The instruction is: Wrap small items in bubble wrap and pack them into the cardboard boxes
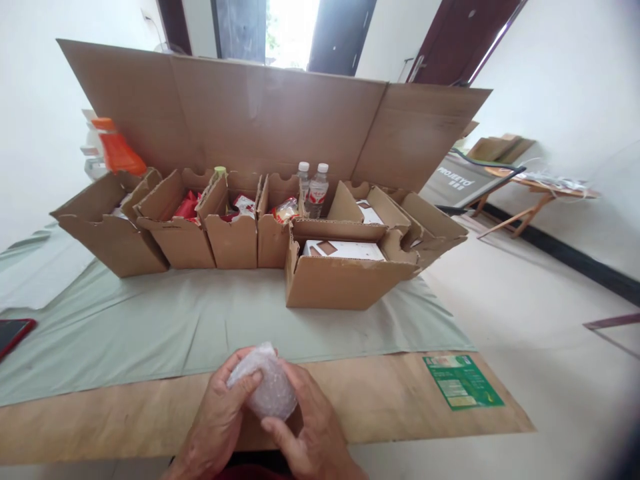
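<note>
A small bundle in translucent bubble wrap (273, 387) is held between my two hands over the wooden front strip of the table. On its left side, my left hand (223, 407) grips it, thumb laid across the top. Against its right side rest the fingers of my right hand (313, 417), with the thumb at the lower edge. What the wrapping contains cannot be made out. Beyond the hands stands a cardboard box (345, 283) with a white carton (345, 250) inside.
Several cardboard bins line the back, holding red packets (189, 205) and other goods. Two clear bottles (318, 190) and an orange bottle (119, 150) stand behind, before a tall cardboard panel (280, 113). A phone (15, 333) lies left; a green leaflet (463, 381) lies right.
</note>
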The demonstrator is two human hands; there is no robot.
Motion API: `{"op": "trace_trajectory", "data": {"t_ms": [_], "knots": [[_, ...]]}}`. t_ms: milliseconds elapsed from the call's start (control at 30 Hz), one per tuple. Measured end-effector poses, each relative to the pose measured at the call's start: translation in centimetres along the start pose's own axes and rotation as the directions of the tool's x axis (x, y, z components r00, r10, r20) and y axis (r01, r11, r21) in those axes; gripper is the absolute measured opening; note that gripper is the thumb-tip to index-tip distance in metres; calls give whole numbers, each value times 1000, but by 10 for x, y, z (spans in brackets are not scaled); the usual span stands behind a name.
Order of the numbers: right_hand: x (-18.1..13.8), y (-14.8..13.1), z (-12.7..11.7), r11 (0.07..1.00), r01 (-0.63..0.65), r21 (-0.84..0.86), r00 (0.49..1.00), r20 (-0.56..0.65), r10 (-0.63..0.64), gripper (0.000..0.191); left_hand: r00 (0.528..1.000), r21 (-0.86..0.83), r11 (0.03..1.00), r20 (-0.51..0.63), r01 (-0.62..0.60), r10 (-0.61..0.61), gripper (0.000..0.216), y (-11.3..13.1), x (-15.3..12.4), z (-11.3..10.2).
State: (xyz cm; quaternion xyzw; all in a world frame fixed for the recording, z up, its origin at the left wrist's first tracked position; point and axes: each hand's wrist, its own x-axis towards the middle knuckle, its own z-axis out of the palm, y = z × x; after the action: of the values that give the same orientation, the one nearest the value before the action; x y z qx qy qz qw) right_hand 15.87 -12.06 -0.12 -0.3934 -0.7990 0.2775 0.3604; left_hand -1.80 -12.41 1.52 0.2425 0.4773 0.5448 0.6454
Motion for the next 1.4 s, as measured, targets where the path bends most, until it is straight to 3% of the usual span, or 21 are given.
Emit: {"op": "trace_trajectory", "data": {"t_ms": [100,200,267,333,367,433,500,567,667,733,833,967,1133,1267,1400], "knots": [[-7,9,5,997,37,-63,995,-92,-43,66,998,-123,991,11,57,-56,50,-5,3,14],[-3,9,-21,999,36,4,996,-87,-36,58,991,-95,992,117,80,-69,51,0,6,25],[9,3,-61,998,-39,45,995,-88,43,46,964,-24,999,264,-32,37,59,16,11,31],[30,-8,-112,988,-152,12,975,-161,152,32,892,83,945,366,-316,266,65,42,21,39],[46,-13,-139,983,-181,-5,961,-211,176,31,832,166,859,391,-484,393,64,58,28,45],[86,-23,-188,977,-193,-90,946,-281,161,37,696,393,576,436,-717,570,59,88,48,59],[134,-30,-222,965,-174,-194,969,-208,133,39,580,559,266,514,-785,632,54,109,70,73],[184,-33,-239,945,-147,-293,989,-72,131,39,517,629,65,571,-775,638,41,116,88,83],[245,-34,-233,908,-98,-407,952,228,205,35,516,669,18,555,-743,652,17,108,101,89],[273,-37,-215,844,-49,-535,872,388,297,31,527,670,61,520,-739,672,16,99,101,87],[297,-46,-181,717,96,-691,770,507,386,27,533,660,106,489,-744,690,17,89,99,83],[311,-62,-151,615,232,-754,719,559,413,24,547,645,158,463,-747,697,18,88,101,82],[313,-61,-146,716,174,-676,650,625,432,24,556,623,203,446,-755,702,20,91,103,82],[310,-44,-136,706,170,-688,629,627,460,23,564,613,218,454,-759,690,20,89,102,82],[310,-29,-128,727,151,-670,545,670,505,9,588,614,260,423,-746,690,18,87,103,80]]}}
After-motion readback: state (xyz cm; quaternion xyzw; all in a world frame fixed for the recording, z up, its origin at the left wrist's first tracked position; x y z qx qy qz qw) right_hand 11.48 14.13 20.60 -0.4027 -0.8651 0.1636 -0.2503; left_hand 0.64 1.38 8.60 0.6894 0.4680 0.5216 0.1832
